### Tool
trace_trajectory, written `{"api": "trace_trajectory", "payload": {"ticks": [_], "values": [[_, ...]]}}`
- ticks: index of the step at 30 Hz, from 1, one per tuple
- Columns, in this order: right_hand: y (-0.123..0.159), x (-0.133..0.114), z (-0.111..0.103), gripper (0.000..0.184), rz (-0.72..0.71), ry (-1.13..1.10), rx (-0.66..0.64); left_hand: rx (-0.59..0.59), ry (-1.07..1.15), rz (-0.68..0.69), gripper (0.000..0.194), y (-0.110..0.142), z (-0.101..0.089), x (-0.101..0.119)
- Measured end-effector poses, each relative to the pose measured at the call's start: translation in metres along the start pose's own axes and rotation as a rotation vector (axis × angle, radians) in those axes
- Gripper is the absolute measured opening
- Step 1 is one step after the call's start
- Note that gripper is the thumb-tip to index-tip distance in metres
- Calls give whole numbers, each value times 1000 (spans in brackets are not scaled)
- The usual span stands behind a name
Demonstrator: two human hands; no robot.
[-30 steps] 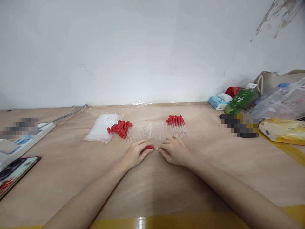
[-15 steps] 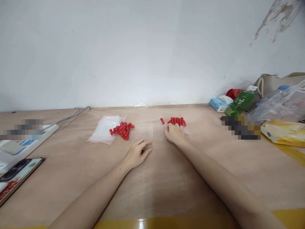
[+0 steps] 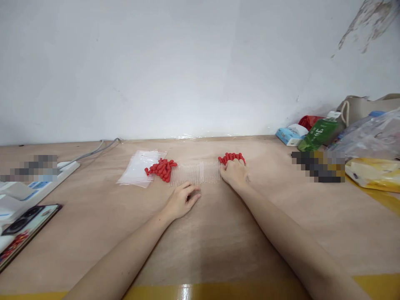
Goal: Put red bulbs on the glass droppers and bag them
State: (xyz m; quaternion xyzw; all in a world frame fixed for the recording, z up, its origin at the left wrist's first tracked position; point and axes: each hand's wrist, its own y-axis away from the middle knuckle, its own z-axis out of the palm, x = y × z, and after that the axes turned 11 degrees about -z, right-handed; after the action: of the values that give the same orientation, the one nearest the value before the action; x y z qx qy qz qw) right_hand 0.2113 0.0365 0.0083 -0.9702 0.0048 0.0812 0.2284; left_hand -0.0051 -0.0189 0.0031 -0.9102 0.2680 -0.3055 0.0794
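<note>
A row of glass droppers with red rubber bulbs (image 3: 231, 157) lies under my right hand (image 3: 235, 173). That hand is closed about the droppers, its fingers bent and their tips partly hidden; it covers most of the glass stems. To its left, thin clear glass tubes (image 3: 195, 173) lie side by side in a flat row. A pile of loose red bulbs (image 3: 161, 169) sits at the tubes' left end. My left hand (image 3: 183, 201) rests on the table just in front of the tubes, fingers loosely curved and thumb apart, holding nothing.
Clear plastic bags (image 3: 137, 166) lie beside the bulb pile. A power strip (image 3: 46, 183) and a phone (image 3: 29, 227) are at the left. On the right stand a green bottle (image 3: 320, 132), a blue tissue pack (image 3: 289, 136) and a yellow package (image 3: 371, 173).
My right hand has shifted slightly right. The red-bulbed dropper that lay apart at the left now sits against the others in the row. My left hand has stayed in place.
</note>
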Motion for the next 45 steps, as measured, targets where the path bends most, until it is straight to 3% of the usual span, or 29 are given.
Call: {"api": "trace_trajectory", "payload": {"ticks": [9,12,16,20,23,26,33,45], "values": [[6,-6,-9,25,-35,-20,-97,4,9,6,18,0,0,0],[5,-9,-9,27,-17,-28,-137,55,-25,-2,18,-1,2,1],[1,-10,-8,29,8,-42,-190,302,-186,-131,16,-6,-4,-6],[-1,-11,-8,29,18,-41,-205,593,-398,-382,20,-12,-23,-25],[-2,-11,-8,30,20,-33,-210,714,-499,-563,27,-15,-38,-40],[-3,-13,-9,29,25,-42,-213,732,-532,-627,29,-16,-45,-47],[-1,-15,-6,27,41,-78,-192,691,-520,-618,30,-16,-44,-48],[11,-17,2,20,-37,-98,147,675,-427,-611,24,-22,-51,-67]]}}
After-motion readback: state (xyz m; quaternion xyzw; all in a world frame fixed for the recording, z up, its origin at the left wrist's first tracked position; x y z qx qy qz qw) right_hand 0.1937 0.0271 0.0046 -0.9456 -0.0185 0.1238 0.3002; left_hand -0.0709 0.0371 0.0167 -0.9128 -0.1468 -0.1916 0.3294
